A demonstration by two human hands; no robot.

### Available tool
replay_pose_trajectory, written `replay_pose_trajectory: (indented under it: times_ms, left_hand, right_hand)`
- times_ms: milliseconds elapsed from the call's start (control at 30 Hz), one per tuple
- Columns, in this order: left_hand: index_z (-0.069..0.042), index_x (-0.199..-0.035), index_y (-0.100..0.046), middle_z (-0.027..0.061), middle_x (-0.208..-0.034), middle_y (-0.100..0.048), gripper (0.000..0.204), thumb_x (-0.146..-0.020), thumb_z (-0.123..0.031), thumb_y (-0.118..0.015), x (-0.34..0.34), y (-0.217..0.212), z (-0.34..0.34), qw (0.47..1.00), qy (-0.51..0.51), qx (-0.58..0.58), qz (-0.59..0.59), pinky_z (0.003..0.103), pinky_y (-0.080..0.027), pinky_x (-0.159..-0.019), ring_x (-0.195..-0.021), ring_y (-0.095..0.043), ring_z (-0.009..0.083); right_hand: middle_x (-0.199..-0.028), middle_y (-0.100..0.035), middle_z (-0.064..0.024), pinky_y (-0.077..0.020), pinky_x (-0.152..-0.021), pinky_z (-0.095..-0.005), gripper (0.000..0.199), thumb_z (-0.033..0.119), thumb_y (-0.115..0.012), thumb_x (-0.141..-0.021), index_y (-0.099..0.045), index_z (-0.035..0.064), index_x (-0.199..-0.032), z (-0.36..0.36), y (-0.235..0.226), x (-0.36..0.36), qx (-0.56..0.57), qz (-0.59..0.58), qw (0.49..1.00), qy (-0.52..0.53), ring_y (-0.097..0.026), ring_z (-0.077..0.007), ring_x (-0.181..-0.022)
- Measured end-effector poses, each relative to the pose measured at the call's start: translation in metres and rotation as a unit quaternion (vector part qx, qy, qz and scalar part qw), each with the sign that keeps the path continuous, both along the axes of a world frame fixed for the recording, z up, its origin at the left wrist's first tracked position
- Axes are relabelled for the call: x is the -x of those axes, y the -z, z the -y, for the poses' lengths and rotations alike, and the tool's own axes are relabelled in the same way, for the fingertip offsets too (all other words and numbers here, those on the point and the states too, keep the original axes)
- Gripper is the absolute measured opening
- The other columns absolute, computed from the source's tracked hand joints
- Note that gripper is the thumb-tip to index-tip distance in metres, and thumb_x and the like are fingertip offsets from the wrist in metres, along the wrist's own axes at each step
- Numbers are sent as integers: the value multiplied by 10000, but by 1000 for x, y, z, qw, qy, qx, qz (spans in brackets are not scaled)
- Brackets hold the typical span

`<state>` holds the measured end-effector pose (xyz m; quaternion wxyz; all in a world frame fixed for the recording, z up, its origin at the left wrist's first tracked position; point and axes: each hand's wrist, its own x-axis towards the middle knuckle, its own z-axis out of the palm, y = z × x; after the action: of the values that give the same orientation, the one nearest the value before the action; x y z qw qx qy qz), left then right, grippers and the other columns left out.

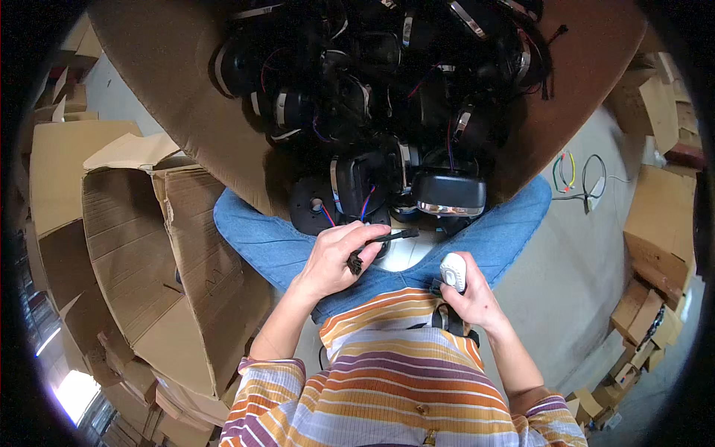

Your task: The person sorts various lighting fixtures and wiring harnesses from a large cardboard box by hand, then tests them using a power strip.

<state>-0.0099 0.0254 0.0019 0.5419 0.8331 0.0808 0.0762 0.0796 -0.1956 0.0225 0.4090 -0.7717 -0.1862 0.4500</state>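
Observation:
My left hand [331, 259] is closed around a bundled black cable [398, 235]; its plug end points right and its coiled part hangs below my fingers. In my right hand [475, 298] is a white hand-held device [453, 271] of rounded shape with a button on its face, thumb against its lower side. Just beyond my hands rests a black rounded housing with a chrome strip [450, 192], like a car side mirror. Left of it, a black part with a round hole [305, 207] has red and blue wires coming out.
A large open cardboard box [186, 97] in front of me holds several more black housings in shadow. Tall open cartons [179, 290] crowd my left. Coloured wires [566, 175] and a grey cable [593, 186] lie on the floor at right, with more cartons [655, 223] beyond.

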Motion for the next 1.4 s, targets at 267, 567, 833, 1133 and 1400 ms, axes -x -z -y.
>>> replay_pose_trajectory:
  times_ms: [267,567,833,1133,1400]
  left_hand:
    - [-82,-859,-580,41,-565,-480,231,-637,-105,-641,-5,-2,25,990,73,-105,63,298,-360,-441,-470,-461,202]
    - [-47,-757,-580,83,-604,-558,77,-695,-8,-556,-18,3,50,974,160,161,11,292,-388,-462,-533,-549,218]
    - [-27,-790,-558,97,-637,-577,51,-755,-39,-524,-26,-6,51,952,206,218,-62,279,-427,-502,-576,-578,226]
    - [5,-812,-562,81,-704,-591,92,-778,-51,-497,-22,2,54,920,226,288,-140,244,-417,-582,-644,-554,139]
    - [-8,-830,-552,87,-727,-606,121,-808,-105,-484,-22,6,47,909,217,300,-193,246,-434,-630,-691,-575,128]
  right_hand:
    - [-852,-491,-98,-396,-712,-277,383,47,-518,-683,-381,17,-1040,8,-7,-2,-3,-36,999,31,-488,-168,-805]
    - [-828,-489,-35,-397,-688,-229,359,-17,-508,-672,-399,23,-1011,18,-31,-16,-101,-104,983,114,-474,-92,-771]
    - [-852,-490,-42,-399,-705,-232,389,-49,-509,-671,-385,27,-1032,23,-38,-18,-133,-134,976,107,-483,-100,-798]
    - [-864,-494,-69,-403,-720,-267,421,-22,-532,-656,-385,46,-1045,19,-47,-17,-48,-24,998,36,-501,-154,-827]
    - [-814,-484,-27,-405,-686,-236,396,-90,-502,-625,-416,44,-987,16,-45,-16,-47,-29,996,69,-490,-102,-773]
